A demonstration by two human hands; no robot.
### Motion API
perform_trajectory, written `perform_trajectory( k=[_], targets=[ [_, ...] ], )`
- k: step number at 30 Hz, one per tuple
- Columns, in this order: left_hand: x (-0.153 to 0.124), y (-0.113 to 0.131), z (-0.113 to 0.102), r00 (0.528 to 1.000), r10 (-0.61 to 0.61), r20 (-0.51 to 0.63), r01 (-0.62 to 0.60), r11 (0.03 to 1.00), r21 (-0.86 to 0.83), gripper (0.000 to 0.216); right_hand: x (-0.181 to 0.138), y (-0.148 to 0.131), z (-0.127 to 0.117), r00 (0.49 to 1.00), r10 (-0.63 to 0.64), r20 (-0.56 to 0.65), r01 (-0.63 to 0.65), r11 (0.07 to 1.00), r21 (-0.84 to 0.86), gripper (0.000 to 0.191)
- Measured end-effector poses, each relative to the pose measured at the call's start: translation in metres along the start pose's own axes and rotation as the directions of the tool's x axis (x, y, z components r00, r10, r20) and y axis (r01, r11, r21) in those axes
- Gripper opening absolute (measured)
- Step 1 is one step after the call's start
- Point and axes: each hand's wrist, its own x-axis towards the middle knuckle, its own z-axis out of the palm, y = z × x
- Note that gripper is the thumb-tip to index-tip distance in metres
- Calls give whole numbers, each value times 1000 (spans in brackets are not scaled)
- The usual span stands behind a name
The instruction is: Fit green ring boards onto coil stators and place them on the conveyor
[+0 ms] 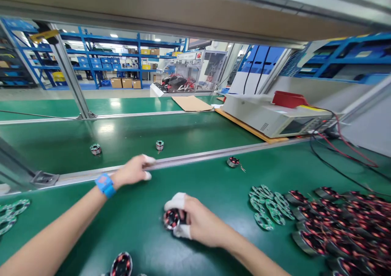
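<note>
My right hand (198,221), with white finger cots on thumb and fingers, is closed around a small wound motor stator (171,219) with red coils, held just above the green table. My left hand (134,170), a blue band on its wrist, reaches toward the metal rail (195,158) at the edge of the conveyor; its fingers are curled and I see nothing in them. Two small stators (159,145) (95,149) sit on the green conveyor belt beyond the rail. Another stator (233,162) lies on the table near the rail.
A heap of wound stators (342,227) fills the right side of the table, with several green ring boards (267,207) beside it. More ring boards (12,213) lie at far left. A grey test instrument (275,115) with red and black leads stands at the back right.
</note>
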Motion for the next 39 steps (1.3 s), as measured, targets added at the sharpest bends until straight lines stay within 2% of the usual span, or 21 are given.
perform_trajectory(
  k=[1,3,5,7,9,11,13,15,17,18,20,22,24,26,29,30,32,35,36,37,39],
  targets=[
    [0,16,13,989,86,117,-77,994,-80,50,-9,6,-5,997,57,-47,-58,998,-16,39],
    [-5,44,34,906,280,318,-165,924,-344,71,-25,16,-10,986,135,-102,-138,990,-23,52],
    [-10,60,48,843,376,385,-126,834,-537,83,-37,22,-8,971,184,-152,-190,982,-19,60],
    [-14,67,57,853,381,358,-93,784,-614,86,-44,23,-3,955,168,-246,-192,978,-78,61],
    [-15,68,62,867,403,293,-132,754,-644,84,-45,20,3,944,51,-326,-128,967,-219,58],
    [-15,67,65,872,434,227,-204,744,-636,76,-42,16,7,941,-99,-325,-36,923,-384,50],
    [-13,66,67,870,455,191,-274,767,-581,57,-39,12,8,919,-243,-310,57,861,-505,37],
    [-12,64,68,864,470,179,-315,784,-535,37,-38,11,7,860,-367,-354,118,818,-563,28],
    [-10,63,68,866,468,177,-319,789,-525,31,-40,12,5,787,-451,-421,155,805,-572,27],
    [-10,62,68,870,461,174,-312,790,-528,31,-42,12,4,770,-470,-432,171,804,-570,26],
    [-9,62,68,878,446,175,-297,793,-533,29,-46,10,4,784,-494,-375,214,784,-583,25],
    [-10,63,68,884,432,181,-280,797,-536,26,-46,7,8,837,-492,-241,258,742,-618,35],
    [-12,65,67,889,418,186,-265,802,-536,22,-45,2,15,873,-473,-117,283,688,-669,42],
    [-15,67,67,895,406,182,-256,805,-535,19,-44,-1,20,900,-433,-59,268,654,-708,41],
    [-18,67,71,906,386,174,-237,803,-546,15,-58,-2,15,937,-344,-56,222,713,-665,29],
    [-19,65,72,911,373,174,-223,802,-554,16,-66,-2,11,944,-317,-86,197,755,-625,24],
    [-19,63,76,920,350,180,-193,799,-569,20,-86,-1,-2,933,-254,-253,81,837,-541,22],
    [-18,62,79,920,343,188,-177,795,-580,25,-105,-4,-20,823,-29,-567,-235,892,-386,21],
    [-18,62,79,921,344,183,-182,796,-578,26,-104,-6,-23,796,53,-603,-321,882,-345,20],
    [-18,63,80,924,342,174,-187,798,-574,25,-100,-9,-24,794,120,-596,-379,864,-331,20],
    [-18,65,79,929,336,153,-199,804,-560,23,-83,-16,-20,831,195,-521,-428,822,-375,22]
  ],
)
